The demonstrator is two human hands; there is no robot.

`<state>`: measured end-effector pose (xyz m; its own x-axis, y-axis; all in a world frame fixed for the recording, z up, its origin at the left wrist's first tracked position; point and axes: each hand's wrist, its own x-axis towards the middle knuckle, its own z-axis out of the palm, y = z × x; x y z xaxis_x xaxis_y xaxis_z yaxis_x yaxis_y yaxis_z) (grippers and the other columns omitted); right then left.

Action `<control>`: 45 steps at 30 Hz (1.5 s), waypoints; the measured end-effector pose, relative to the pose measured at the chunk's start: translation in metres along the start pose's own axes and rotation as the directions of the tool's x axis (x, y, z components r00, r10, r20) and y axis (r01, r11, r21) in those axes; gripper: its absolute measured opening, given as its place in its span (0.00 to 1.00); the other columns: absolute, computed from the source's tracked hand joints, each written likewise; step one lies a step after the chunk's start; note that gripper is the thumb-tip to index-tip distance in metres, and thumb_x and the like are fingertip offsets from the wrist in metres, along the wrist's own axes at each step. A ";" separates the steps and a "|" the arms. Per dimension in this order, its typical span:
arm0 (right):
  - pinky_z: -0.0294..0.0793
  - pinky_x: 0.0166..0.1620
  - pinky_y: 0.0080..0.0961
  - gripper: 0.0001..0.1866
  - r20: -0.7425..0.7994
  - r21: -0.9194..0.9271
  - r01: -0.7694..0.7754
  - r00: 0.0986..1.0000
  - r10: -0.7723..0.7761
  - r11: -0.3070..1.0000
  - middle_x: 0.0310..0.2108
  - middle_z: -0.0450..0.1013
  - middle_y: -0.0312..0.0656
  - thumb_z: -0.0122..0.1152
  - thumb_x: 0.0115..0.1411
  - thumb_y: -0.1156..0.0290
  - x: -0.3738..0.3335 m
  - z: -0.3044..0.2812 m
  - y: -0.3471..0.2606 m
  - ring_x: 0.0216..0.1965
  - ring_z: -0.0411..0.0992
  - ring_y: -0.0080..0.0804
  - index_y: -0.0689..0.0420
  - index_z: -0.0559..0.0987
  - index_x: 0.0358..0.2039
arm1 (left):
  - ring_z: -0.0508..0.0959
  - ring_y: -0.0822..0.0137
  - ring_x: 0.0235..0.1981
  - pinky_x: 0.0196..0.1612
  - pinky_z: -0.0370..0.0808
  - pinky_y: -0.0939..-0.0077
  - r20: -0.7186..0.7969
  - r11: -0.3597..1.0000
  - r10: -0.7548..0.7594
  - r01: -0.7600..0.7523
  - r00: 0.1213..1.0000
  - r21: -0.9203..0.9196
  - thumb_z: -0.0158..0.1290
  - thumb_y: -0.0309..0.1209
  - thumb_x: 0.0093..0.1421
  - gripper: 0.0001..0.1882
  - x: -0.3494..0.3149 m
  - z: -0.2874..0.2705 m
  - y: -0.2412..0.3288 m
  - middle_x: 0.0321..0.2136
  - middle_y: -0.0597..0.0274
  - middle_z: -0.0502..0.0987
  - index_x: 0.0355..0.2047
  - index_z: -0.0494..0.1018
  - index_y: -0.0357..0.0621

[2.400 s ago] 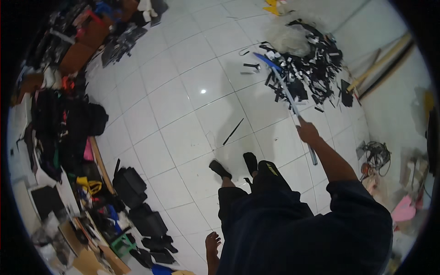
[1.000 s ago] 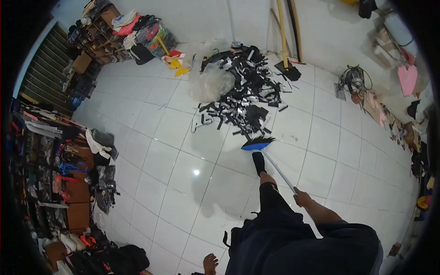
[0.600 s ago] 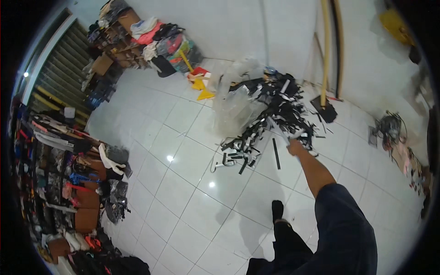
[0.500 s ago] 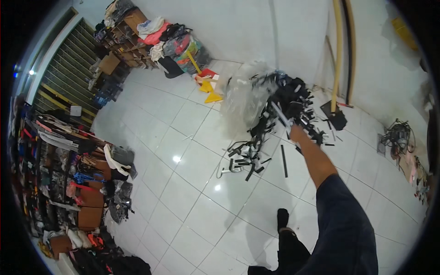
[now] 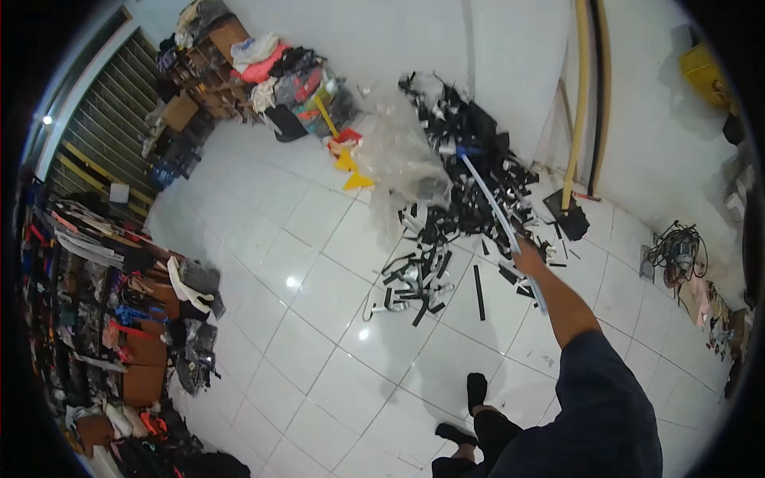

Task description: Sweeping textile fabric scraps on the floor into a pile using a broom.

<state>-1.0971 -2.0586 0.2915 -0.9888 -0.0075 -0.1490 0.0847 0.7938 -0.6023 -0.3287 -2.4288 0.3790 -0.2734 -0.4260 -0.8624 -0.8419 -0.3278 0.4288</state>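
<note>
My right hand (image 5: pixel 527 259) is wrapped round the long pale handle of a broom (image 5: pixel 496 205), with the arm stretched forward. Its blue head reaches into a heap of black and silver scrap strips (image 5: pixel 482 131) against the wall; the scraps partly hide the head. Against the heap's left side lies a large crumpled clear plastic bag (image 5: pixel 398 159). Looser strips (image 5: pixel 418 279) are strewn on the near side, and a single long black strip (image 5: pixel 480 293) lies apart on the tiles. My left hand is out of view.
A yellow-handled tool (image 5: pixel 327 115) and yellow pieces (image 5: pixel 353 173) are left of the bag. Tall rolls (image 5: pixel 586 103) lean on the wall beside a black flat piece (image 5: pixel 570 219). A corded machine (image 5: pixel 680 253) stands right. Crowded shelves (image 5: pixel 143 350) line the left.
The broom has swung so that its blue head now shows in the heap. Black scraps are spread further up along the wall. Both my feet now show, and the view has shifted slightly.
</note>
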 end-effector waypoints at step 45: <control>0.67 0.43 0.40 0.24 0.336 -0.213 -0.049 0.934 0.120 0.976 0.39 0.70 0.52 0.45 0.55 0.59 0.079 -0.084 0.186 0.40 0.68 0.48 0.56 0.62 0.51 | 0.72 0.67 0.31 0.31 0.70 0.75 -0.097 0.980 -0.194 0.188 0.976 -0.070 0.45 0.41 0.57 0.20 -0.061 0.277 0.200 0.35 0.60 0.71 0.46 0.64 0.42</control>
<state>-1.1700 -1.8607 0.2337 -0.8724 -0.1158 -0.4748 0.1050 0.9044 -0.4135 -0.6090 -2.2348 0.4424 -0.0582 -0.4339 -0.8991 -0.8436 -0.4602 0.2766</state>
